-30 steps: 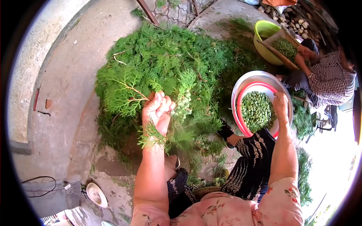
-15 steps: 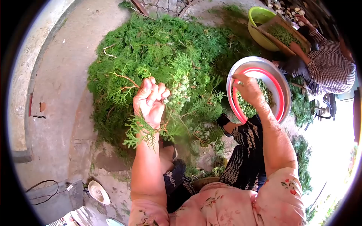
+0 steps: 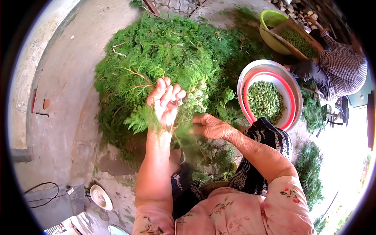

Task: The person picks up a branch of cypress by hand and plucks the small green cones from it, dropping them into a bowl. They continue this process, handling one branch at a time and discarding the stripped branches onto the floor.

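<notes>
Grey concrete ground lies under a big heap (image 3: 168, 47) of green branches. The left hand (image 3: 164, 102) is closed around one branch (image 3: 138, 119), held just over the heap. The right hand (image 3: 209, 126) curls just under the little green cones (image 3: 196, 98) on it, but it is blurry, so I cannot tell if it pinches. The branch looks light, soft and bendy; its brown woody stem (image 3: 138, 75) seems the best place to grip.

Pink floral short-sleeved top (image 3: 235, 213); dark patterned trousers (image 3: 270, 137); bare forearms.
</notes>
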A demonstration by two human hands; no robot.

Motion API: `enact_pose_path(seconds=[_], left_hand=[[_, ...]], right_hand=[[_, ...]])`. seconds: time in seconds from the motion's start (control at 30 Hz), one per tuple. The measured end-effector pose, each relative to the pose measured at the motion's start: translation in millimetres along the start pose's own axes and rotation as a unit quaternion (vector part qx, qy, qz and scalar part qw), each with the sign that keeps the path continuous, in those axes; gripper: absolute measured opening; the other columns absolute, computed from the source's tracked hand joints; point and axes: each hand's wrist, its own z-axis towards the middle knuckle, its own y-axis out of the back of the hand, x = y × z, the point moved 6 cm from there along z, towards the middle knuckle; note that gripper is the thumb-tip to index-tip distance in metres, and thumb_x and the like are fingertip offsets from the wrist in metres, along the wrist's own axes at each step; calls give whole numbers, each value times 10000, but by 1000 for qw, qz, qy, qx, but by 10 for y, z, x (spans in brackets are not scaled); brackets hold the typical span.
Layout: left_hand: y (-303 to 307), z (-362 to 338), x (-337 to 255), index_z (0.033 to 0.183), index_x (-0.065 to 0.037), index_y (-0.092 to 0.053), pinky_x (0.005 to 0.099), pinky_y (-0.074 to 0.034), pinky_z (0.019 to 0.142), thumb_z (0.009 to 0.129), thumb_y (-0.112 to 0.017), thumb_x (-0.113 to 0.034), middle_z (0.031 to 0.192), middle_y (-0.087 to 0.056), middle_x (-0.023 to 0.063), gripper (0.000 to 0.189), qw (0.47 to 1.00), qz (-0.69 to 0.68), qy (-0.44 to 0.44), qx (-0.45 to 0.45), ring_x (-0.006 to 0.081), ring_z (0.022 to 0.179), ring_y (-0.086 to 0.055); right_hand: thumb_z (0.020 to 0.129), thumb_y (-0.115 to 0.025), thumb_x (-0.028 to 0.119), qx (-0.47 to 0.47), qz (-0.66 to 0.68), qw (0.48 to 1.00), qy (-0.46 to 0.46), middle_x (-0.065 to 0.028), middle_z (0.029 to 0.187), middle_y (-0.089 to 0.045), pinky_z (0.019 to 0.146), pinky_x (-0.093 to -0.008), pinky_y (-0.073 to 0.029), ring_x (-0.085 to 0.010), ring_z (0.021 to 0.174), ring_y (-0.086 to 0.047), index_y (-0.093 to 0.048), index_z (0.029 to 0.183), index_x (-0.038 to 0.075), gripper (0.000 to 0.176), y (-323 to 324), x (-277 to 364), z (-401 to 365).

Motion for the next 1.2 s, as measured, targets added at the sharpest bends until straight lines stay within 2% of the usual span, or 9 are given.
enact_pose_path(seconds=[0.1, 0.23, 0.4, 0.53, 0.67, 0.77, 0.87, 1.0, 1.2], left_hand=[[67, -58, -43, 947, -39, -571, 348, -435, 775, 827, -622, -272, 722, -564, 26, 267, 999, 33, -34, -18, 157, 727, -518], [375, -214, -275, 1175, 13, -487, 382, -340, 996, 821, -617, -201, 1222, -494, 153, 433, 978, 134, -80, -141, 222, 1144, -454], [413, -644, -406, 1106, 19, -535, 321, -454, 857, 707, -519, 111, 1031, -586, 113, 410, 901, 370, -78, -213, 206, 957, -566], [157, -1089, 6, 1148, 25, -508, 374, -419, 941, 747, -647, -63, 1131, -552, 181, 434, 856, 465, -16, -227, 288, 1081, -521], [233, -1338, 248, 990, -36, -590, 255, -413, 642, 789, -673, -132, 867, -607, 15, 237, 894, 393, -88, -195, 78, 744, -509], [310, -1540, 259, 853, -35, -633, 214, -389, 605, 799, -648, -69, 779, -604, -16, 66, 894, 358, -133, -234, 51, 663, -492], [332, -1692, 281, 937, -4, -629, 224, -420, 665, 815, -619, -54, 861, -627, 23, 132, 914, 332, -124, -198, 76, 726, -530], [280, -1772, 261, 904, -22, -635, 216, -432, 693, 790, -631, -13, 853, -634, 9, 114, 935, 273, -132, -183, 69, 737, -550], [223, -1792, 372, 948, 3, -609, 209, -444, 652, 798, -608, -5, 841, -630, 33, 150, 940, 267, -111, -181, 82, 718, -561]], right_hand=[[843, -601, 234, -67, 7, 998, -3, -139, 743, -612, 720, -309, -436, -142, 688, -524, -601, 982, -11, 282, -84, -154, 55], [839, -607, 269, -160, 8, 986, -32, -146, 718, -611, 684, -306, -449, -142, 653, -536, -636, 926, 1, 283, 18, -172, -8], [790, -643, 252, -301, -51, 951, -47, -64, 631, -617, 595, -282, -457, -97, 575, -528, -661, 877, 0, 267, -8, -140, -152], [759, -649, 320, -396, -109, 911, -23, -142, 631, -593, 579, -352, -476, -291, 587, -589, -653, 712, 70, 255, -255, -3, -297], [776, -619, 274, -424, -151, 893, 3, -179, 653, -590, 576, -409, -476, -347, 629, -592, -643, 707, 73, 213, -679, 194, -487], [778, -608, 263, -419, -142, 897, 27, -183, 654, -584, 575, -411, -471, -358, 631, -583, -631, 699, 66, 214, -873, 172, -579], [779, -614, 178, -397, -183, 894, 93, -175, 692, -604, 599, -390, -481, -343, 655, -596, -633, 751, 47, 135, -980, 228, -779], [773, -609, -21, -473, -76, 865, 149, -70, 807, -605, 632, -242, -453, -115, 705, -551, -606, 923, 9, 153, -860, 171, -1236], [841, -618, 141, -459, -9, 883, 98, -46, 811, -592, 661, -211, -460, -72, 720, -539, -521, 1072, 5, 286, -633, 197, -1156]])
